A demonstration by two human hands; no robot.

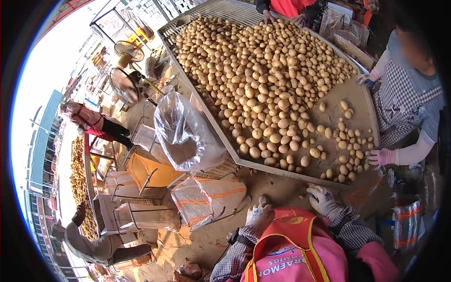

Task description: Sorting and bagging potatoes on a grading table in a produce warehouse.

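Note:
My left hand (pixel 259 214), in a white work glove, hangs in front of my body near the table's front edge. Its fingers point away from me, and whether they hold anything is hidden. My right hand (pixel 323 201), gloved likewise, is beside the table's near rim (pixel 292 173), fingers a little apart and no object visible in it. On the sloped metal sorting table before me lies a big heap of potatoes (pixel 260 81). Smaller potatoes (pixel 347 151) are scattered at its near right corner. I wear a red apron (pixel 285 225) over pink clothing.
Left of the table stands a frame with a clear plastic bag (pixel 183 137), mouth open. Several sacks on racks, including a striped sack (pixel 211 199), stand nearby. A co-worker in a checked apron (pixel 401 95) touches the right rim; another's hands (pixel 267 17) rest at the far side. Fans (pixel 124 86) stand behind.

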